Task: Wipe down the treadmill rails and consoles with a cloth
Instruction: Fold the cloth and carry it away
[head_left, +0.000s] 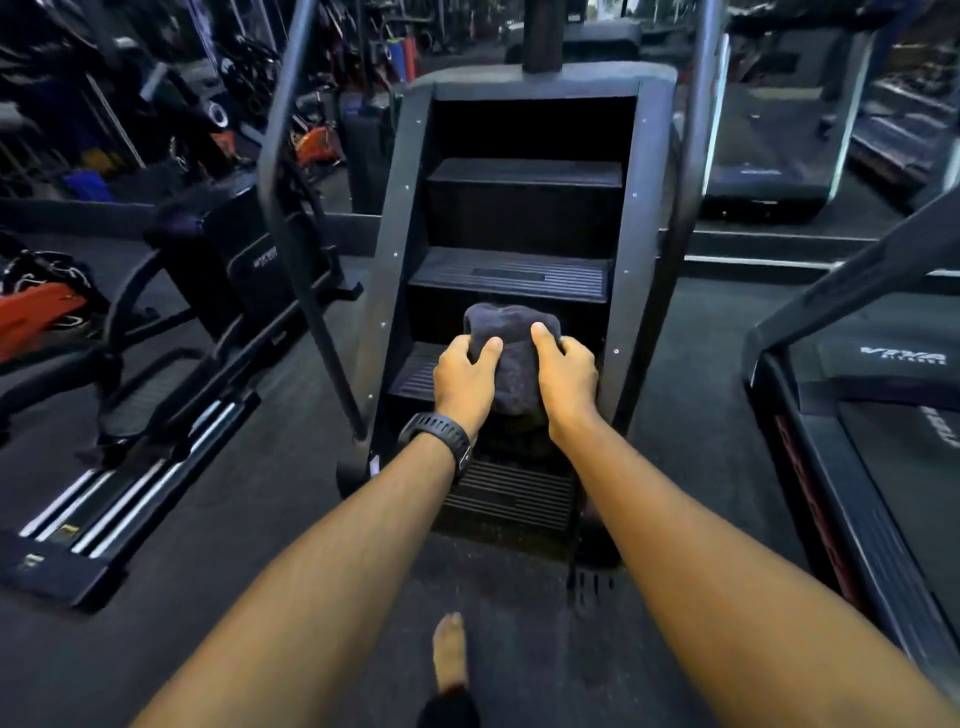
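A dark grey cloth (511, 332) is bunched between both hands in the middle of the head view. My left hand (464, 376), with a black watch on the wrist, grips its left side. My right hand (566, 376) grips its right side. The cloth hangs in front of the steps of a black stair-climber machine (519, 208). Two dark handrails (291, 197) rise on either side of that machine. A treadmill (878, 415) with a white logo stands at the right edge; its console is out of view.
An elliptical trainer (130, 457) with silver rails lies low on the left. Another treadmill (779, 130) stands at the back right. Red and blue gym gear clutters the far left. My bare foot (449, 654) is on the dark rubber floor.
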